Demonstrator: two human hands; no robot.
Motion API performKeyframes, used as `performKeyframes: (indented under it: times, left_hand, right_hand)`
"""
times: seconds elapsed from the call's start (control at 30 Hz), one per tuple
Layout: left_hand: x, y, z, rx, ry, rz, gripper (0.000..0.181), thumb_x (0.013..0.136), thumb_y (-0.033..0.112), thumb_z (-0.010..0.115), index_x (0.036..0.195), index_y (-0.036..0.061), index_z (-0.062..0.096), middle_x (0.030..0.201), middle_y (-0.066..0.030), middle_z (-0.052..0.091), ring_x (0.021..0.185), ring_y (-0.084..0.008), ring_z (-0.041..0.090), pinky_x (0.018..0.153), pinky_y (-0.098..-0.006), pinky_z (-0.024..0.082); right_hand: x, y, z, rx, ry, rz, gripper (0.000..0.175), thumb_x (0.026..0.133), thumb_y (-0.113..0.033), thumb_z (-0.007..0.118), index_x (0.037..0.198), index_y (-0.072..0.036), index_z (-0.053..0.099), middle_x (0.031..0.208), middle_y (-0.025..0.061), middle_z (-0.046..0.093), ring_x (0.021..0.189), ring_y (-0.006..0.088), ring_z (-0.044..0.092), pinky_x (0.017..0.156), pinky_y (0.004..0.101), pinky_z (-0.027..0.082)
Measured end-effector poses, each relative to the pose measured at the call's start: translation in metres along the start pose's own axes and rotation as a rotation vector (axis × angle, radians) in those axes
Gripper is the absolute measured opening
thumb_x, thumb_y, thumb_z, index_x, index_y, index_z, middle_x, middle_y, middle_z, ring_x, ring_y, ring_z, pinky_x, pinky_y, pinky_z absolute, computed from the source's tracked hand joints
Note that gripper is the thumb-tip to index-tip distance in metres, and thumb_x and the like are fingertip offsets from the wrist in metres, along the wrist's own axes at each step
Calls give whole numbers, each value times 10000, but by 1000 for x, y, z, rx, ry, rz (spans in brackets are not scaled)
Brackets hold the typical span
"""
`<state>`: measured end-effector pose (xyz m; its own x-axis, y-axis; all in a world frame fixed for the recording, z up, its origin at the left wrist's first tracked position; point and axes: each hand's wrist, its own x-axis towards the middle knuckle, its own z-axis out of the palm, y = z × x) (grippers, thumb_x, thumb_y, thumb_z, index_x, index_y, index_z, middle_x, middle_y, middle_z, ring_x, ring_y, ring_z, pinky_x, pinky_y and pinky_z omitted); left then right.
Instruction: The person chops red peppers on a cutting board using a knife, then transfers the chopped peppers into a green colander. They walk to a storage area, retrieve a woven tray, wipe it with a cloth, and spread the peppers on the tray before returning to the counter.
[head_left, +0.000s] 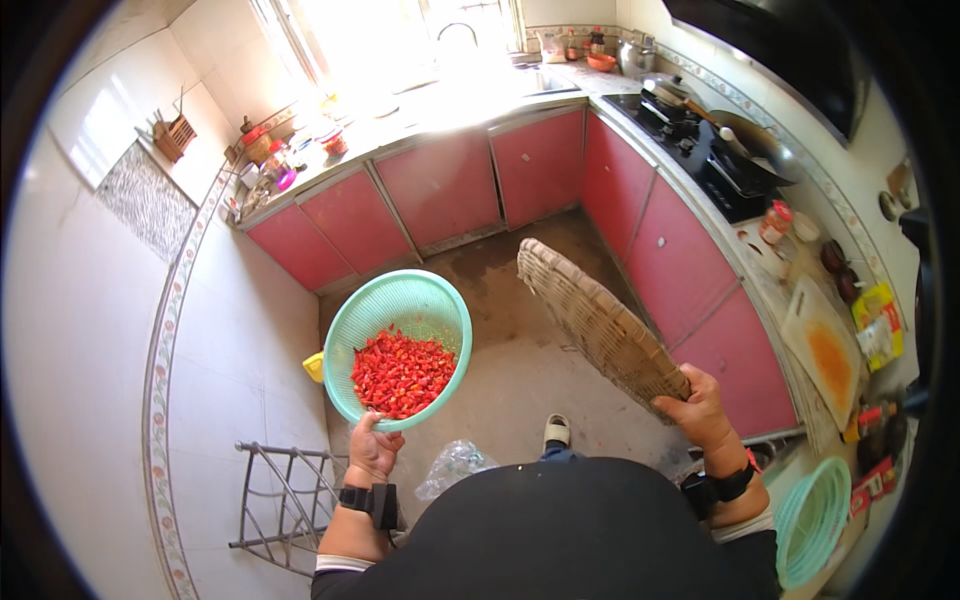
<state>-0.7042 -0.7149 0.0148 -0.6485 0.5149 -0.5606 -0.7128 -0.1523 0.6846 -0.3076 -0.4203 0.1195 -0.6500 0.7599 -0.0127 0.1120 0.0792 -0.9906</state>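
Note:
My left hand (375, 448) grips the near rim of a mint-green plastic colander (340, 315), its thumb over the edge. Chopped red chili peppers (403, 373) are heaped in the colander, mostly towards the near side. On the right, my right hand (697, 409) holds a flat woven bamboo tray (600, 330) by its near end. The tray is tilted nearly on edge, so its inner face is hidden. Both things are held up over the floor, apart from each other.
Red-doored cabinets (442, 187) line the far and right sides. A gas stove (675, 139) carries a wok (757, 142). A stained cutting board (821, 349) and green baskets (814, 517) lie on the right. A metal rack (281, 499) and a clear plastic bag (456, 469) are low, near me.

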Motion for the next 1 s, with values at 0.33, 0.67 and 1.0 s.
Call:
performKeyframes:
  times: [0.33, 0.67, 1.0]
  left_hand:
    - [119, 76, 113, 11, -5, 19, 269, 836, 216, 538, 1069, 81, 554, 880, -73, 682, 641, -207, 654, 552, -329, 535]
    - [401, 184, 265, 298, -208, 45, 274, 866, 223, 556, 1095, 74, 536, 888, -63, 660, 625, -183, 613, 491, -296, 485]
    - [641, 265, 394, 282, -339, -89, 333, 876, 281, 587, 1125, 88, 480, 884, -64, 623, 606, -199, 596, 563, -350, 519]
  right_hand:
    - [237, -53, -41, 151, 62, -164, 371, 778, 18, 707, 1124, 26, 573, 997, 38, 656, 891, 97, 602, 801, 251, 486]
    - [434, -102, -30, 19, 485, -283, 458, 787, -35, 713, 1212, 6, 548, 1094, 37, 636, 960, 118, 590, 885, 259, 450]
    - [556, -57, -44, 70, 848, -315, 671, 765, -260, 787, 1307, 4, 492, 1225, 58, 584, 1093, 182, 546, 996, 322, 383]
